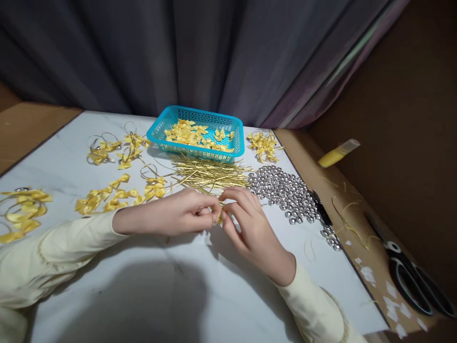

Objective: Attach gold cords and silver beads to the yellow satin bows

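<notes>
My left hand (194, 211) and my right hand (246, 221) meet over the middle of the white board (143, 295). Thumb and fingers of both are closed in a pinch. Between the fingertips shows a small yellow piece (220, 219), mostly hidden, too little of it to tell its kind. Just beyond the hands lies a heap of gold wire ties (210, 174). Silver beads (282, 188) are spread to the right of my right hand. Yellow ribbon bows (154, 186) lie in groups near my left forearm.
A turquoise basket (196, 153) holding yellow bows stands at the back. More bows (264, 145) lie to its right, others (26, 209) at far left. Black-handled scissors (407, 276), a yellow tube (337, 153) and paper scraps (367, 275) are along the right edge. A curtain (200, 57) hangs behind.
</notes>
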The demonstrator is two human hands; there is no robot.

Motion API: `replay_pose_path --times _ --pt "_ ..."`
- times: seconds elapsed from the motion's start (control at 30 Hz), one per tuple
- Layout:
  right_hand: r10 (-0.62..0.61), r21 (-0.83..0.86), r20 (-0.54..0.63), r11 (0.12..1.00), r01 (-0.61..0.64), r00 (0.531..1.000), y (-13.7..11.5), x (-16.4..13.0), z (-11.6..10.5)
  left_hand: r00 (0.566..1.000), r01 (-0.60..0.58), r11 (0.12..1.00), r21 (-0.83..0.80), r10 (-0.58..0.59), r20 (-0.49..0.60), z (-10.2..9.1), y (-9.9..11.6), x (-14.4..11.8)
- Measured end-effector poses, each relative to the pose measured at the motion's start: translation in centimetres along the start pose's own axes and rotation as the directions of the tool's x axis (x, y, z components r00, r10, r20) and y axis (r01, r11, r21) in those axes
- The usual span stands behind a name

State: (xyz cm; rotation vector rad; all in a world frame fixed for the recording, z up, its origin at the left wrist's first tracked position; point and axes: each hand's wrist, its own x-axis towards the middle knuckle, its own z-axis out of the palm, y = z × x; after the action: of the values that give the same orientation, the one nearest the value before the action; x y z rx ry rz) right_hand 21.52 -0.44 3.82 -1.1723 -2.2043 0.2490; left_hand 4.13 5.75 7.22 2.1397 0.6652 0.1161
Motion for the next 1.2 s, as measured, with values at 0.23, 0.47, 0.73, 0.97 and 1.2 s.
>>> replay_pose_path --times 0.23,0.47,0.73,0.97,1.2 --pt "-0.005 -0.009 0.012 1.0 0.005 1.0 0.0 0.0 0.2 0.998 -0.057 0.998 0.033 0.057 -0.011 0.2 -0.2 0.0" --pt "-0.047 -0.07 -0.03 0.997 0.045 0.998 0.2 0.1 0.4 0.998 -0.055 0.998 0.036 0.056 -0.015 0.3 -0.3 0.0" --pt "-0.074 -0.218 -0.084 0.975 0.054 0.994 0.7 0.1 0.3 0.999 0.008 0.999 -0.044 -0.006 0.033 0.0 -0.3 -0.1" --pt "0.001 -0.182 -0.08 0.983 -0.015 0.997 1.0 0.0 -0.1 0.996 0.088 0.993 -0.073 -0.085 0.036 -0.5 0.1 0.1" --pt "-0.005 -0.128 -0.035 0.992 0.0 0.999 0.8 -0.1 -0.3 0.987 0.136 0.979 -0.154 -0.12 0.11 -0.4 -0.3 0.1"
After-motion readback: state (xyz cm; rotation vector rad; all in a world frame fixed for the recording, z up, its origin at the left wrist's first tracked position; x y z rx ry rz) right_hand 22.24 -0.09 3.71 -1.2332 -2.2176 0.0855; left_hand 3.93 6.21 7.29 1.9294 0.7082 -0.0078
